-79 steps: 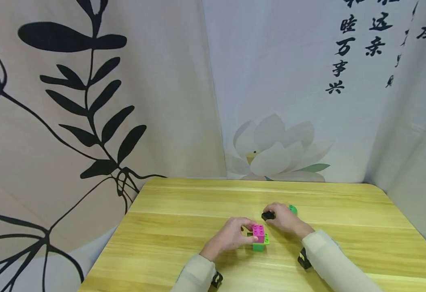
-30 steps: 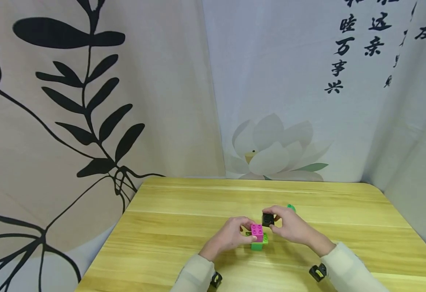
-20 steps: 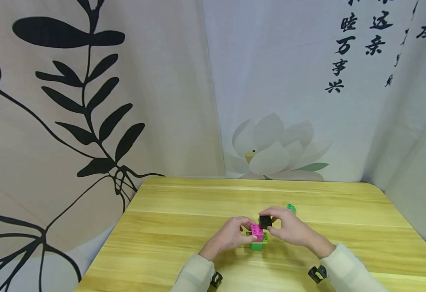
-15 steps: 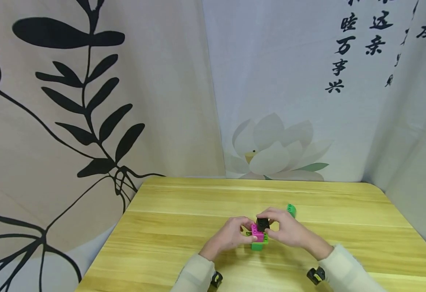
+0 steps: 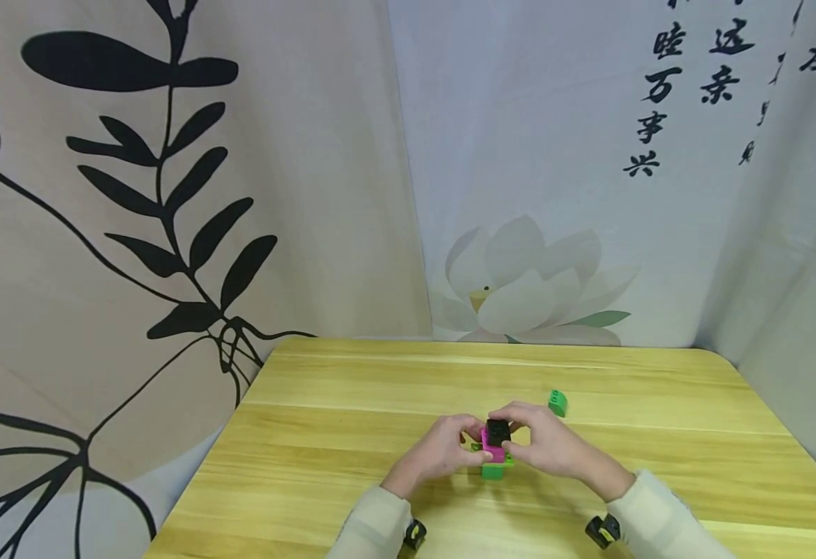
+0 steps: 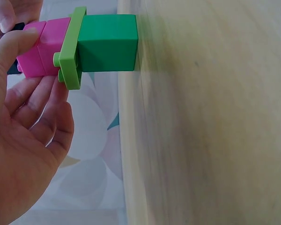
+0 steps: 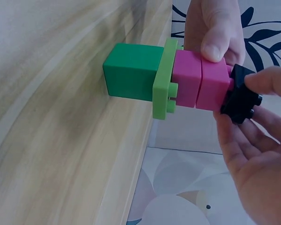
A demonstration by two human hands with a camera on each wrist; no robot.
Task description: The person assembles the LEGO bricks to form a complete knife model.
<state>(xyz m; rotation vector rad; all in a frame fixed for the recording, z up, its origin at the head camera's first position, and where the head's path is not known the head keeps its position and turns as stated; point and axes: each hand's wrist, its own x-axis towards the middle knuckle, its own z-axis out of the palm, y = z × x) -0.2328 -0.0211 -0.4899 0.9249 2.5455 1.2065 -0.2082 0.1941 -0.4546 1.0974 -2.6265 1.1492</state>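
A small brick stack stands on the table: a green block [image 7: 131, 70] at the bottom, a lime-green plate [image 7: 160, 89] over it, then two pink bricks [image 7: 213, 86]. My left hand [image 5: 441, 452] pinches the pink bricks between thumb and fingers. With thumb and fingertips my right hand [image 5: 554, 444] holds a black brick [image 5: 498, 432] right at the studs of the upper pink one. Seen from the right wrist, the black brick sits tilted against the pink studs. In the left wrist view it is mostly hidden behind the left thumb.
A loose green brick [image 5: 557, 403] with a rounded side lies on the wooden table [image 5: 352, 388], beyond the right hand. Printed curtains hang behind the table's far edge. Each wrist carries a small black device.
My right hand picked the black brick up from the table and brought it left and toward me, onto the top of the pink bricks. The left hand kept its hold on the stack.
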